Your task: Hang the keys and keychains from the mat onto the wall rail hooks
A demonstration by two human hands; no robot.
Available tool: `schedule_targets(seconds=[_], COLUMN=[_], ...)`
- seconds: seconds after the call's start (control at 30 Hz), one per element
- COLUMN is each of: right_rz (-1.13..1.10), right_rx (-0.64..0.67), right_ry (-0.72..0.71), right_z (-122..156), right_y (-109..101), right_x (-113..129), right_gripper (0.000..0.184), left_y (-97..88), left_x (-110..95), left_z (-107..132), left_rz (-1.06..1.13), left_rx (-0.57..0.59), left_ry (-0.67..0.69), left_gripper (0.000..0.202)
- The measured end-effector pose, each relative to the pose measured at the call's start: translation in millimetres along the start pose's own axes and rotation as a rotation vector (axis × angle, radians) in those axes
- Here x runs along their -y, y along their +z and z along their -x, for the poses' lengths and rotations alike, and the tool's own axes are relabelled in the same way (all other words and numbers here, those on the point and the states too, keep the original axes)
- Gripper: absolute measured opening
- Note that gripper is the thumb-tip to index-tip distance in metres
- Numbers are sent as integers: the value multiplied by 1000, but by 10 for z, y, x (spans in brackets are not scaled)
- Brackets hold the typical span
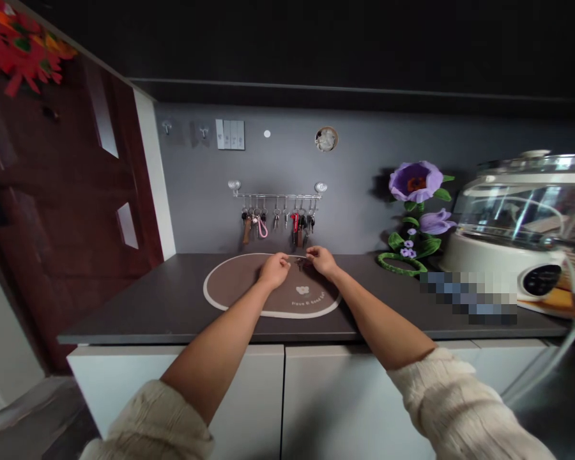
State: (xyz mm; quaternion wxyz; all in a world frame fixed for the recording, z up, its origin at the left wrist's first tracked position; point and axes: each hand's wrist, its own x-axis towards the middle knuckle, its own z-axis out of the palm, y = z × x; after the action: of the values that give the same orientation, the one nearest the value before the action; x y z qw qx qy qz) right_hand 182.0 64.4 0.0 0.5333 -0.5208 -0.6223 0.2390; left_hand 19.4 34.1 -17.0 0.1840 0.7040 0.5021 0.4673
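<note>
Both my arms reach forward over a dark countertop (172, 306). My left hand (274, 269) and my right hand (321, 260) hover close together above an oval brown mat (230, 284) with a pale border. Between the pinched fingertips of both hands sits a small dark object (299, 262) that looks like a key or key ring; it is too small to name for certain. Just behind, several keys (278, 223) hang from a metal rail with hooks (276, 195) on the grey wall.
A purple knitted flower (416, 211) stands at the right of the counter. Further right sits a white appliance with a clear lid (517, 230). White cabinet doors (268, 390) are below the counter. A dark wooden door (62, 211) stands at the left.
</note>
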Motion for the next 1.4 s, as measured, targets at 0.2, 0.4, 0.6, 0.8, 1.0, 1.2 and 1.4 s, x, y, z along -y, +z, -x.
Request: schedule_targets(seconds=[0.2,0.4,0.6,0.8,1.0,1.2,1.4], right_rz=[254,610,757,640,347,-87,-319], right_rx=[43,192,241,246,253,343,270], right_ry=[-124,-200,-259,-283,-205,-112,-75], right_z=[-21,-15,-8,5,-3,41,50], right_y=[42,62,50,44,34,31,17], right_x=[-32,15,36,29,8,35,88], right_gripper=[13,13,18,15,15,19,21], left_y=[0,3,22,10,-3,-11,-30], left_x=[6,35,95,92,53,26,-28], left_z=[-4,-24,-51,-42,-21,-6,15], left_rz=[2,-38,-40,-19,1,44,76], left_rx=[21,33,27,15,0,1,-20], left_ry=[-36,-47,-53,-57,-68,-67,-46], left_gripper=[26,27,30,31,30,29,25])
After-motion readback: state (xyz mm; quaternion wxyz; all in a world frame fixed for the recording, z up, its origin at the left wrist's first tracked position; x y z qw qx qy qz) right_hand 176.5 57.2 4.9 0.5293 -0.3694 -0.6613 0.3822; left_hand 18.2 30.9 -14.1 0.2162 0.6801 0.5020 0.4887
